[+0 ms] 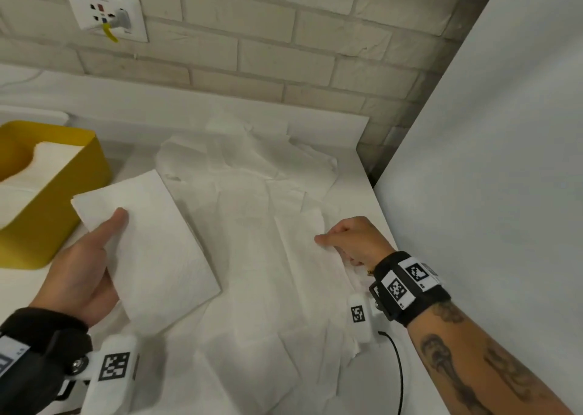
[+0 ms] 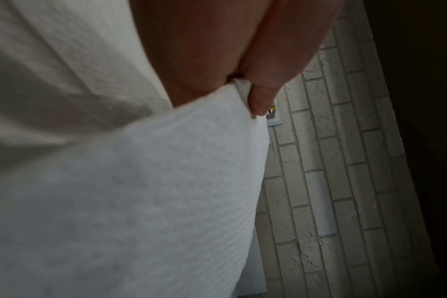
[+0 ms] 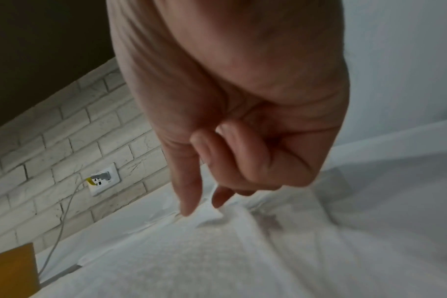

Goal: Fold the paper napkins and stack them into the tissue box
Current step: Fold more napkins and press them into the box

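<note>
Left hand (image 1: 82,268) pinching folded napkin (image 1: 148,244), thumb on top; right hand (image 1: 353,241) pinching loose sheet (image 1: 303,257). Risk: fold springing open before reaching tissue box (image 1: 63,193).

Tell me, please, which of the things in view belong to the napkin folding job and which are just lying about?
Part of the job:
- folded napkin, held by the left hand
- loose napkins spread on the counter, one pinched by the right hand
- yellow tissue box, with napkins already inside

Just lying about:
- wall socket with a plug
- black cable
</note>
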Demonstrator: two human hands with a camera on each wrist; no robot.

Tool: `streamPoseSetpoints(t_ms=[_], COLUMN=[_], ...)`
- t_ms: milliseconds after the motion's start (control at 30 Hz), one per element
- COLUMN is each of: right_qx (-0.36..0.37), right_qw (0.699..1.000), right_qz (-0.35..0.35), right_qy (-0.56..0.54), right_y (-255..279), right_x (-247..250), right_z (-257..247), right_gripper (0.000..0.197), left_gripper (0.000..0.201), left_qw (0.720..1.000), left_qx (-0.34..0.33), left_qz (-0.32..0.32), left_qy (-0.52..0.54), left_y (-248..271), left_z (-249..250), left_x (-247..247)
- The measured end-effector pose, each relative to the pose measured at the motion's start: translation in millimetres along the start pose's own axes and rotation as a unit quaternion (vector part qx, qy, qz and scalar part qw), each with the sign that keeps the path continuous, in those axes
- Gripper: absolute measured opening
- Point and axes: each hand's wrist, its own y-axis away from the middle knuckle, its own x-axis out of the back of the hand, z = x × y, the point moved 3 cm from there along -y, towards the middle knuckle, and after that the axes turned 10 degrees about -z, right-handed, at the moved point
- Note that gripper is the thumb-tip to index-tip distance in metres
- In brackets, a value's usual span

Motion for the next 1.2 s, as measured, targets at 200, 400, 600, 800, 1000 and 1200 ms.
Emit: streamPoseSetpoints(t_ms=[200, 400, 600, 800, 1000, 1200], right_qx=[0.005, 0.022, 0.031, 0.091, 0.065, 0.116], right_qw=[1.000, 0.998, 0.995, 0.995, 0.992, 0.987], right_qz=[-0.005, 0.035, 0.013, 0.039, -0.017, 0.044], right_qy=[0.001, 0.043, 0.096, 0.021, -0.111, -0.105], right_y=[-7.1, -11.5, -18.3, -7.3, 0.5, 2.6], right_x=[-1.1, 0.0, -5.0, 3.6, 8.9, 6.2], right_z=[-1.0, -6.8, -14.5, -16.8, -20.2, -27.1], right_gripper=[0.017, 0.028, 0.021, 0.013, 0.016, 0.027], left_gripper=[0.046, 0.048, 0.051, 0.045, 0.033, 0.036], left_qw=[1.000, 1.000, 1.000, 0.999, 0.998, 0.999], left_qx=[-0.001, -0.012, -0.016, -0.036, -0.038, -0.031], left_qz=[0.007, 0.014, 0.012, 0.033, 0.040, 0.037], left_qy=[-0.004, -0.008, -0.016, -0.007, 0.000, 0.001], left_y=[4.5, 6.0, 7.0, 14.2, 22.8, 25.2], left_z=[3.6, 2.9, 2.7, 7.8, 12.2, 13.7], left_x=[5.9, 9.0, 6.2, 5.6, -10.0, -12.3])
